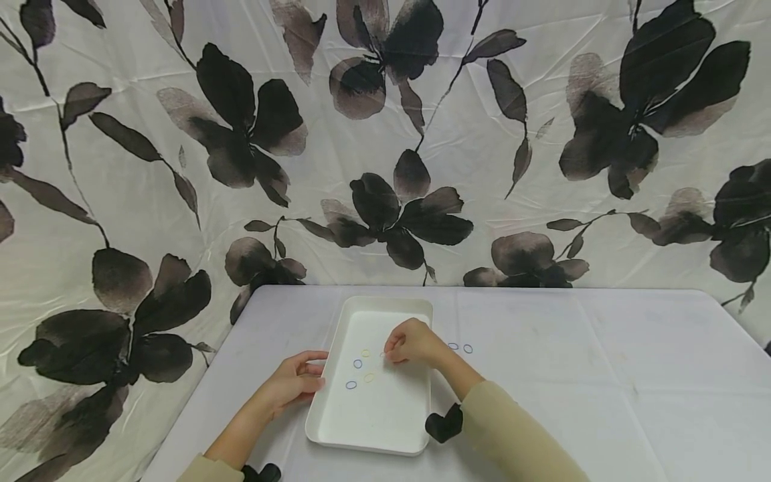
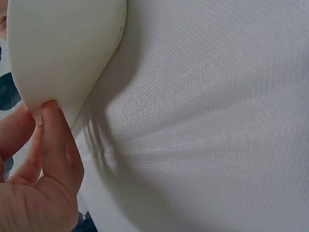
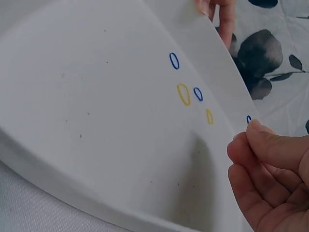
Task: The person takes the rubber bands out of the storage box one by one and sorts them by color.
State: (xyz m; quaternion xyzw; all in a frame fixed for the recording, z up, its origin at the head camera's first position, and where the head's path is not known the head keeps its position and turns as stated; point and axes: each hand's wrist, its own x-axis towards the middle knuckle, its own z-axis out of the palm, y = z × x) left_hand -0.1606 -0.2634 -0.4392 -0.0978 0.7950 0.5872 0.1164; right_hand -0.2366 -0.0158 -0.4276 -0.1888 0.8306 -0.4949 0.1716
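Note:
A white tray (image 1: 373, 438) lies on the table, and my left hand (image 1: 293, 383) grips its left rim between thumb and fingers. The left wrist view shows those fingers (image 2: 55, 145) on the rim. Above the tray, my right hand (image 1: 412, 343) pinches a small blue rubber band (image 3: 248, 119), partly hidden by the fingertips. In the tray lie two blue rubber bands, one nearer (image 1: 351, 385) and one farther (image 1: 358, 363). Beside them are two yellow rubber bands, a nearer one (image 1: 369, 378) and a farther one (image 1: 365, 353).
To the right of the tray, two more blue loops (image 1: 468, 349) lie on the white-covered table (image 1: 572, 375). Behind the table hangs a white cloth with dark flowers (image 1: 397, 221). Black wrist gear (image 1: 444, 424) shows by the right sleeve.

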